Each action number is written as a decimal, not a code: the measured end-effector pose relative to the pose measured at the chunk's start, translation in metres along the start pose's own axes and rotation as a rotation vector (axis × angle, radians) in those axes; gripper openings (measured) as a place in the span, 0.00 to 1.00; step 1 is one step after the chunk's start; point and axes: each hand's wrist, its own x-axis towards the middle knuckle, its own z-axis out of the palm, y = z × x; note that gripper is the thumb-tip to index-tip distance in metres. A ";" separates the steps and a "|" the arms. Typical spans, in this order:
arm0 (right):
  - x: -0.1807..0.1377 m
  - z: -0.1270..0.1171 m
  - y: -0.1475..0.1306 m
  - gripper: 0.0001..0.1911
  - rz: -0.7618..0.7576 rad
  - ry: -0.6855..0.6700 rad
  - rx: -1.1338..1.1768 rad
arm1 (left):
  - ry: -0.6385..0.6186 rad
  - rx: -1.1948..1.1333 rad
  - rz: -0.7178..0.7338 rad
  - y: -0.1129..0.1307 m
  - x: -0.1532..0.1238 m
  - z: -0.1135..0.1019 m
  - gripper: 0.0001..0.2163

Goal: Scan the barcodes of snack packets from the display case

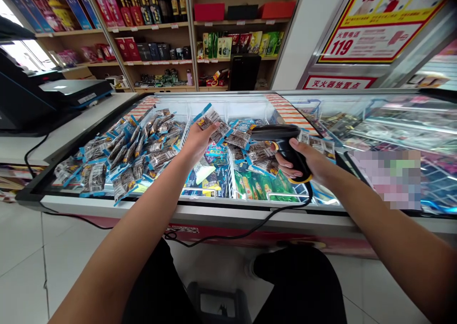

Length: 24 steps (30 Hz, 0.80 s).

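Observation:
My left hand [200, 141] grips a small snack packet [213, 124] with a blue edge and a clear, brown-filled body, held above the chest freezer. In my right hand [303, 160] is a black barcode scanner [276, 136] with yellow trim, its head pointing left toward the packet. A black cable [246, 233] runs from the scanner's handle down across the freezer's front. Many similar packets [123, 148] lie heaped on the freezer's left part, and more packets [259, 150] lie beneath the scanner.
The chest freezer's front rim [143, 212] crosses before my knees. White wire dividers [231, 174] separate green packs [250, 185] from other goods inside. A counter [21, 145] with black machines stands at left, stocked shelves [153, 62] behind. A grey stool [217, 305] is between my legs.

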 end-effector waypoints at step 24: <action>-0.003 0.000 -0.008 0.31 -0.090 0.075 0.044 | -0.038 0.087 -0.017 -0.006 -0.001 0.017 0.06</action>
